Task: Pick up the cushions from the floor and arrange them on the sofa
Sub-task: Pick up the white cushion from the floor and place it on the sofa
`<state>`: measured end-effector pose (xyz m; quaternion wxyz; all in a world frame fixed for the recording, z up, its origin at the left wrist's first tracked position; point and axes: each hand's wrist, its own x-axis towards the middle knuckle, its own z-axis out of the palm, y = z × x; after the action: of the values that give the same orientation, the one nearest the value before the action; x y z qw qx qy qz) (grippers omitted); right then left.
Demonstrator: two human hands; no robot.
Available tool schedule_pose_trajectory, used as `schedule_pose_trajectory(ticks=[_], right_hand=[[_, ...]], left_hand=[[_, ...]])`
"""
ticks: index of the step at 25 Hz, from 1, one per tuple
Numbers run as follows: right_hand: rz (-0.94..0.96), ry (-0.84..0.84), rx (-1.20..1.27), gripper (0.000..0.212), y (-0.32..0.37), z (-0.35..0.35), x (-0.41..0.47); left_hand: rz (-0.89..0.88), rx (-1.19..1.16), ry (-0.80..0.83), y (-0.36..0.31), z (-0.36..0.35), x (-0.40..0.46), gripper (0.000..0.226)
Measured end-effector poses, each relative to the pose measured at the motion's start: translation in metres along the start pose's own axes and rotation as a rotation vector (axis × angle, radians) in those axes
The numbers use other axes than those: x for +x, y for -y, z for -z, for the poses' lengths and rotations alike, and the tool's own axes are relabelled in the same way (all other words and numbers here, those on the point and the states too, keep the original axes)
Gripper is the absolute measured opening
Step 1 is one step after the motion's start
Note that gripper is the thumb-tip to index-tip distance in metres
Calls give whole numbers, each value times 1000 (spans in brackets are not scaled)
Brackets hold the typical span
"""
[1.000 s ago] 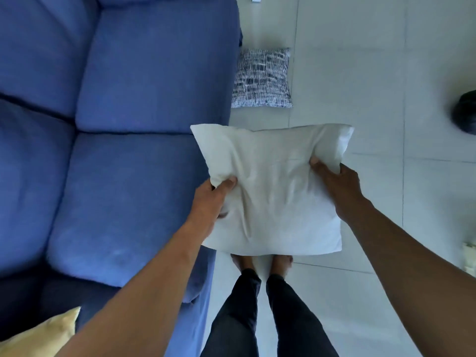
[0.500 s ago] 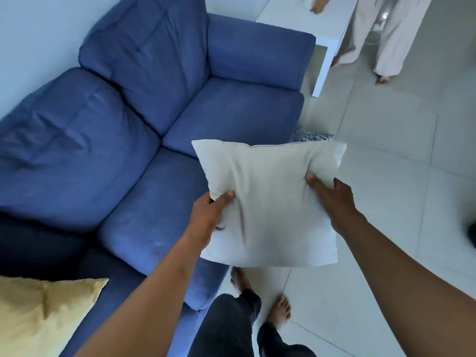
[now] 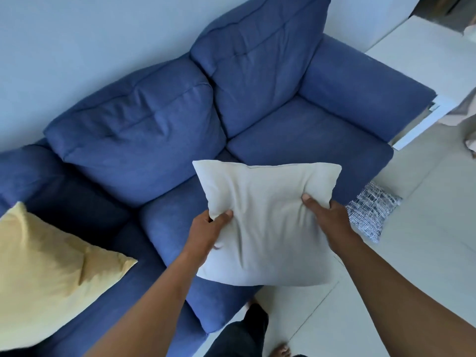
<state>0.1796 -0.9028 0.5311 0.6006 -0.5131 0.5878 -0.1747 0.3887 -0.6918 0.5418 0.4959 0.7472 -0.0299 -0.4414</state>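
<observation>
I hold a plain white cushion [image 3: 268,217] in the air over the front edge of the blue sofa [image 3: 159,130]. My left hand [image 3: 206,230] grips its left side and my right hand [image 3: 327,217] grips its right side. A yellow cushion [image 3: 43,274] lies on the sofa seat at the far left. A black-and-white patterned cushion [image 3: 371,210] lies on the floor against the sofa's front, partly hidden behind my right hand and the white cushion.
A white side table [image 3: 422,60] stands beside the sofa's right armrest. Another person's pale clothing [image 3: 463,106] shows at the right edge. Pale floor tiles [image 3: 401,274] spread to the right; my legs and a bare foot [image 3: 280,351] are below.
My view has lifted and swung left from the floor to the whole sofa. The white cushion stays gripped in both hands and now hangs over the seat's front edge.
</observation>
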Motion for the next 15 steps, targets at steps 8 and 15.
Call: schedule_pose_trajectory(ticks=[8,15], right_hand=[[-2,246,-147,30,56,-103,55],[20,465,-276,24,94,-182,107]], left_hand=[[-12,-88,-198,-6,63,38,27],[58,-207,-408,-4,84,63,33]])
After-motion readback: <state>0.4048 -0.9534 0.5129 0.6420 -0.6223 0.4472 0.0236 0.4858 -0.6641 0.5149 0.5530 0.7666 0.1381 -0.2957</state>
